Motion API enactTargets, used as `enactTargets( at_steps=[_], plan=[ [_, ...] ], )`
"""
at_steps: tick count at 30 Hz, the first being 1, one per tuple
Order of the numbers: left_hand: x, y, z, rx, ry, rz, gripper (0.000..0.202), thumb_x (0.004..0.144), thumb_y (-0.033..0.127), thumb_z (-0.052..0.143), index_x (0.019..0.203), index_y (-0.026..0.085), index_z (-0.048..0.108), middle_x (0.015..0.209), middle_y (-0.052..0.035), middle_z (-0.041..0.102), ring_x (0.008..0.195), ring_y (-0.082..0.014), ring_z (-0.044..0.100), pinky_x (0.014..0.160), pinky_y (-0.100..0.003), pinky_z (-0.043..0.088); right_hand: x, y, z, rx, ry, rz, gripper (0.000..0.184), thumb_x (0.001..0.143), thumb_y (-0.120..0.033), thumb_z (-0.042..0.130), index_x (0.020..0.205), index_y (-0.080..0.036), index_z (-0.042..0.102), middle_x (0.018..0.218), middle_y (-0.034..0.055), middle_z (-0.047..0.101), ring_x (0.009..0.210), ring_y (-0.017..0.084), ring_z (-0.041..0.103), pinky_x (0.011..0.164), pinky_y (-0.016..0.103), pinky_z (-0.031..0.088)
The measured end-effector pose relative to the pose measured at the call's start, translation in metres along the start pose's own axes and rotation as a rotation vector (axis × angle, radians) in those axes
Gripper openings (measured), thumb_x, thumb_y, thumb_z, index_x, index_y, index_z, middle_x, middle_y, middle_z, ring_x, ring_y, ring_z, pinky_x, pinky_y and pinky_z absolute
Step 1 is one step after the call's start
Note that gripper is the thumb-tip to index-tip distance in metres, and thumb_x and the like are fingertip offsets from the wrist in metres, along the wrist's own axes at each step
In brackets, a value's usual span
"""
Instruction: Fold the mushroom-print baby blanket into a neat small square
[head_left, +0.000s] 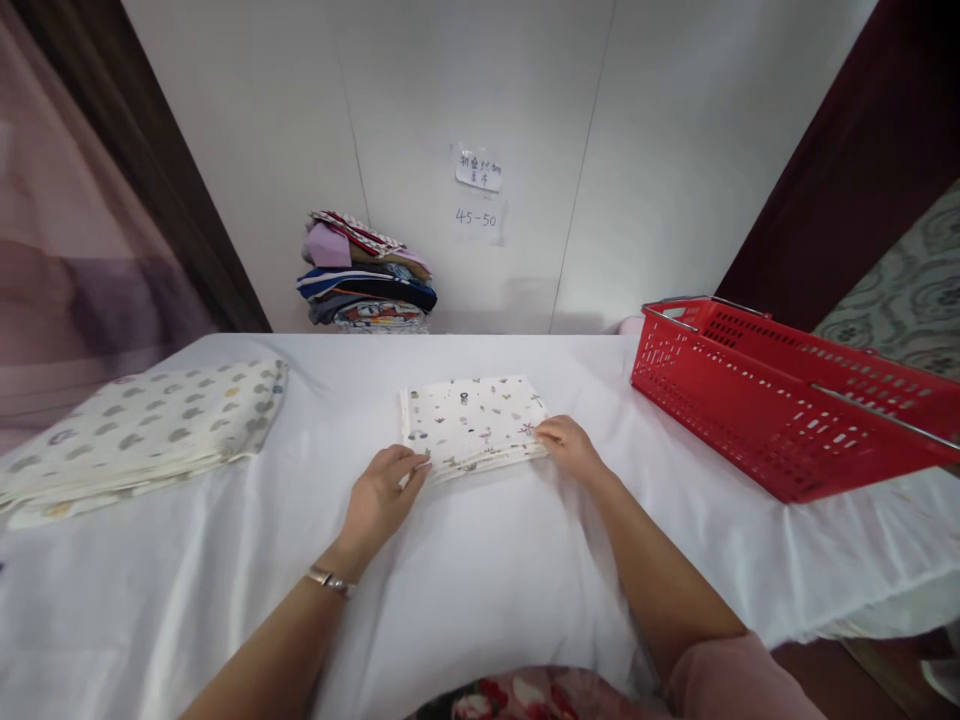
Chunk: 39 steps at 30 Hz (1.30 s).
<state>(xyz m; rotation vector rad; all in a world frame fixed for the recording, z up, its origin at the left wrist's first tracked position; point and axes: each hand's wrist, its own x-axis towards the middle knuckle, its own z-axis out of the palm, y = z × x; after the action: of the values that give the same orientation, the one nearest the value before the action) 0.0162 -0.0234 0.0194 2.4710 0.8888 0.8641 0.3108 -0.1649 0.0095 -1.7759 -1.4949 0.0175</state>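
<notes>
Pink sleeve [739,680] and bare forearms are leading to the left hand [382,490] and right hand [570,445], each pinching a near corner of the folded printed cloth [472,415] lying mid-tabletop [480,580]. Uneven pulling is risking skewed layers — possibly slipping apart on the loose, wrinkling white covering. Beyond, a wall note [478,170] is showing handwritten characters I cannot read, then "45-50".
</notes>
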Motion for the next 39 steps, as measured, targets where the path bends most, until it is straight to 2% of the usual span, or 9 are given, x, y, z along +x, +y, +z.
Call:
enactTargets(
  at_steps=[2,6,10,15,23,27,32,36,39],
  plan=[
    [0.003,0.005,0.004,0.012,0.006,0.086,0.029,0.085,0.038,0.045,0.092,0.022,0.068,0.096,-0.0065,0.062,0.092,-0.0194,0.054,0.079,-0.03,0.045,0.001,-0.001,0.003,-0.014,-0.044,0.003,0.018,0.081,-0.021,0.053,0.082,-0.025,0.07,0.088,0.0021,0.068,0.09,0.019,0.056,0.083,0.033,0.041],
    [0.016,0.017,0.015,0.061,-0.06,0.209,0.026,0.086,0.031,0.045,0.093,0.02,0.067,0.096,-0.0074,0.063,0.091,-0.02,0.054,0.082,-0.036,0.043,0.003,-0.002,0.003,-0.091,-0.1,-0.059,0.019,0.082,-0.019,0.052,0.082,-0.025,0.07,0.088,0.0018,0.068,0.088,0.018,0.056,0.082,0.031,0.04],
    [0.03,0.032,0.028,0.097,-0.158,0.216,0.022,0.085,0.027,0.048,0.093,0.02,0.067,0.092,-0.0063,0.064,0.087,-0.019,0.055,0.079,-0.034,0.043,0.005,-0.005,0.0,-0.163,-0.158,-0.136,0.02,0.084,-0.017,0.05,0.084,-0.025,0.069,0.088,0.0019,0.068,0.088,0.017,0.056,0.082,0.03,0.038],
    [0.039,0.047,0.046,0.159,-0.23,0.168,0.022,0.086,0.027,0.046,0.091,0.021,0.067,0.09,-0.005,0.063,0.087,-0.0175,0.055,0.077,-0.03,0.042,0.004,-0.004,0.001,-0.202,-0.165,-0.157,0.02,0.084,-0.017,0.05,0.088,-0.023,0.069,0.093,0.0029,0.067,0.09,0.018,0.056,0.082,0.029,0.038],
    [0.048,0.062,0.052,0.375,-0.291,0.313,0.02,0.086,0.021,0.044,0.098,0.019,0.06,0.09,-0.008,0.059,0.09,-0.0203,0.052,0.076,-0.033,0.041,0.005,0.0,0.007,-0.198,-0.15,-0.117,0.022,0.088,-0.02,0.047,0.083,-0.023,0.068,0.088,0.0025,0.067,0.085,0.017,0.056,0.077,0.028,0.039],
    [0.052,0.068,0.057,0.421,-0.314,0.368,0.026,0.085,0.012,0.038,0.097,0.018,0.06,0.089,-0.0088,0.059,0.088,-0.0202,0.053,0.076,-0.034,0.041,0.005,0.0,0.009,-0.192,-0.126,-0.159,0.02,0.086,-0.018,0.048,0.086,-0.023,0.067,0.09,0.0029,0.067,0.086,0.017,0.056,0.079,0.029,0.039],
    [0.055,0.07,0.06,0.386,-0.304,0.288,0.025,0.084,0.015,0.038,0.094,0.017,0.061,0.088,-0.0077,0.06,0.085,-0.0191,0.054,0.072,-0.031,0.041,0.006,0.001,0.014,-0.197,-0.114,-0.213,0.023,0.082,-0.011,0.048,0.094,-0.022,0.065,0.094,0.003,0.066,0.09,0.018,0.056,0.082,0.029,0.039],
    [0.056,0.069,0.06,0.261,-0.251,0.182,0.024,0.084,0.017,0.039,0.096,0.02,0.061,0.091,-0.0047,0.061,0.088,-0.0171,0.056,0.071,-0.028,0.041,0.005,-0.001,0.018,-0.243,-0.131,-0.184,0.029,0.079,-0.008,0.048,0.101,-0.023,0.061,0.098,0.0024,0.064,0.093,0.019,0.053,0.082,0.03,0.037],
    [0.056,0.067,0.062,0.2,-0.233,0.156,0.024,0.083,0.016,0.04,0.096,0.019,0.06,0.092,-0.0042,0.062,0.089,-0.0169,0.056,0.073,-0.028,0.042,0.005,-0.004,0.021,-0.32,-0.108,-0.13,0.03,0.078,-0.008,0.048,0.102,-0.023,0.058,0.097,0.0038,0.063,0.092,0.021,0.051,0.08,0.031,0.035]
  ],
)
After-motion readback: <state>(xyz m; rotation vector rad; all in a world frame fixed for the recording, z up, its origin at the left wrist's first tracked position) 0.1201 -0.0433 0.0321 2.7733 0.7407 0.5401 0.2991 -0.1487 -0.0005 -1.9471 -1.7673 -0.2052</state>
